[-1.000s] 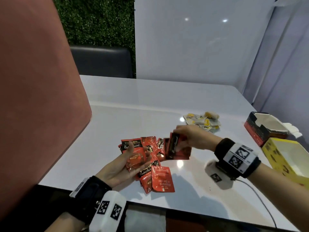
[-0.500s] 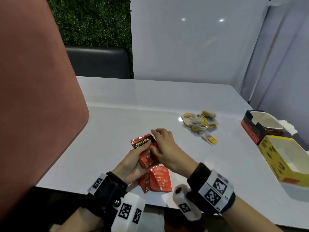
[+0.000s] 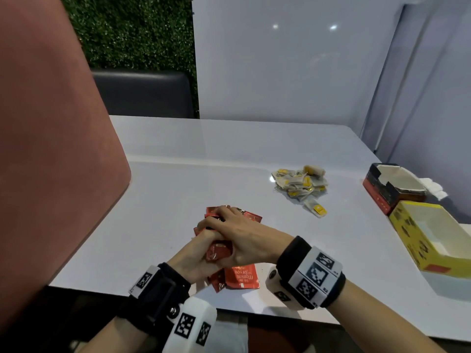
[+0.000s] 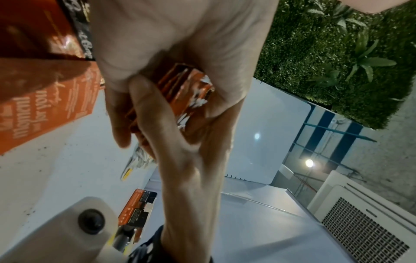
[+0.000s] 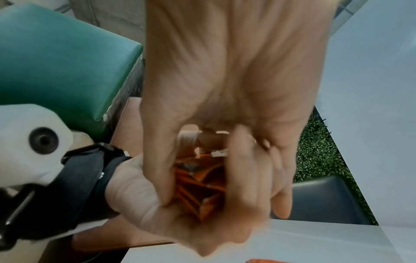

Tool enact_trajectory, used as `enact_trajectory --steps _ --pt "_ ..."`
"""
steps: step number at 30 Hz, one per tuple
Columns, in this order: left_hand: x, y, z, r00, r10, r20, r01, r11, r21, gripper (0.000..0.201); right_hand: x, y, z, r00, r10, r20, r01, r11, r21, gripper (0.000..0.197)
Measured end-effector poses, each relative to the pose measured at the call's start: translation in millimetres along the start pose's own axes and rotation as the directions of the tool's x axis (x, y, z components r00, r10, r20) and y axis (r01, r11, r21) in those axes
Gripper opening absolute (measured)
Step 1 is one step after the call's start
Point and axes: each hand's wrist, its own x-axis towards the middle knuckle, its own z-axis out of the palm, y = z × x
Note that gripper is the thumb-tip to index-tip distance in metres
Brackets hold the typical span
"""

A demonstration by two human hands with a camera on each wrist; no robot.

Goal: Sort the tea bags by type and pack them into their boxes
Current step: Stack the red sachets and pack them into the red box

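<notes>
Both hands meet over the red tea bag pile near the table's front edge. My left hand (image 3: 196,256) cups a stack of red tea bags (image 3: 219,250) from below, its fingers curled round them. My right hand (image 3: 237,233) lies on top, fingers and thumb clamped on the same stack (image 4: 186,92) (image 5: 198,188). More red tea bags (image 3: 240,276) lie flat on the table under the hands. A heap of white-and-yellow tea bags (image 3: 302,182) sits farther back right. The open red-black box (image 3: 382,192) and the open yellow box (image 3: 413,233) stand at the right edge.
A pink upholstered chair back (image 3: 51,149) fills the left side. A dark seat (image 3: 142,93) stands behind the white table (image 3: 191,179). White crumpled paper (image 3: 433,187) lies beside the red-black box. A glossy wall panel rises behind the table.
My right hand has brought its red tea bags leftward onto the left hand. Both hands have closed together on one stack and drawn a little toward me.
</notes>
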Motion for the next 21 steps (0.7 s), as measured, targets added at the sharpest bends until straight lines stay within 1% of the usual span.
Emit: enact_trajectory --steps 2,3,4,5,6,7,8,9,10,11,12,13,14,15,16,17,18,19,21 --pt "-1.4 -2.8 3.0 1.0 -0.022 0.003 0.022 0.999 0.029 0.021 -5.7 -0.7 -3.3 0.999 -0.019 0.04 0.017 0.998 0.056 0.072" --pt "-3.1 -3.0 4.5 0.999 -0.036 0.022 0.035 0.999 0.035 0.017 -10.0 1.1 -9.5 0.998 -0.004 0.069 -0.004 0.993 0.117 0.076" --pt "-5.3 -1.9 5.0 0.997 -0.04 0.063 0.037 0.999 0.038 0.014 -15.1 5.1 -19.6 0.996 0.038 0.086 -0.055 0.978 0.199 0.08" --pt "-7.2 0.8 3.2 0.993 -0.043 0.108 0.04 0.999 0.032 0.014 -21.5 16.4 -31.4 0.989 0.123 0.078 -0.139 0.954 0.264 0.082" --pt "-8.3 4.9 -0.2 0.987 -0.047 0.151 0.044 0.999 0.018 0.015 -29.1 34.3 -44.1 0.97 0.239 0.034 -0.239 0.931 0.277 0.082" --pt "-10.3 10.0 -4.5 0.981 -0.048 0.185 0.05 0.999 -0.002 0.016 -38.8 59.9 -57.2 0.921 0.387 -0.048 -0.366 0.901 0.232 0.08" --pt "-11.9 15.4 -10.4 0.979 -0.048 0.196 0.051 0.999 -0.012 0.017 -49.8 89.2 -71.1 0.833 0.532 -0.15 -0.509 0.844 0.167 0.077" --pt "-13.4 20.6 -16.2 0.98 -0.044 0.195 0.048 0.999 -0.014 0.019 -63.2 118.7 -86.6 0.711 0.66 -0.242 -0.657 0.747 0.105 0.071" --pt "-14.8 25.3 -22.2 0.98 -0.037 0.195 0.041 0.999 -0.017 0.024 -76.2 142.8 -102.2 0.579 0.751 -0.319 -0.779 0.624 0.055 0.063" --pt "-16.1 30.0 -28.0 0.98 -0.032 0.195 0.037 0.999 -0.023 0.034 -89.3 166.5 -115.6 0.456 0.816 -0.356 -0.87 0.493 0.016 0.054" --pt "-17.7 34.4 -33.0 0.981 -0.02 0.193 0.026 0.999 -0.029 0.044 -102.4 184.4 -124.9 0.35 0.868 -0.352 -0.928 0.372 -0.007 0.046" --pt "-19.1 38.7 -36.8 0.983 -0.003 0.184 0.01 0.999 -0.033 0.053 -115.5 197.8 -130.7 0.267 0.907 -0.326 -0.963 0.267 -0.047 0.041" --pt "-20.3 42.4 -40.9 0.986 0.021 0.165 -0.016 0.999 -0.034 0.058 -128.8 207.6 -133.3 0.22 0.929 -0.297 -0.975 0.201 -0.093 0.038" --pt "-21.8 45.6 -43.2 0.988 0.047 0.145 -0.043 0.999 -0.027 0.061 -138.5 215.0 -133.6 0.216 0.935 -0.283 -0.974 0.188 -0.123 0.036" --pt "-23.1 47.9 -44.5 0.99 0.071 0.122 -0.07 0.998 -0.011 0.062 -144.0 215.6 -131.8 0.234 0.931 -0.281 -0.97 0.204 -0.135 0.032" --pt "-23.8 49.6 -45.4 0.991 0.094 0.1 -0.094 0.996 -0.001 0.056 -146.2 210.3 -130.6 0.246 0.927 -0.283 -0.967 0.214 -0.139 0.027" --pt "-23.2 50.6 -46.6 0.99 0.117 0.083 -0.117 0.993 -0.005 0.044 -147.3 204.7 -129.1 0.24 0.926 -0.291 -0.97 0.215 -0.117 0.021" --pt "-23.4 50.9 -46.7 0.989 0.133 0.059 -0.132 0.991 -0.014 0.033 -147.9 200.3 -126.3 0.221 0.927 -0.303 -0.974 0.195 -0.114 0.011" --pt "-22.8 49.4 -49.5 0.992 0.125 0.018 -0.125 0.992 -0.015 0.034 -146.8 202.2 -124.3 0.145 0.915 -0.377 -0.986 0.102 -0.133 0.009"
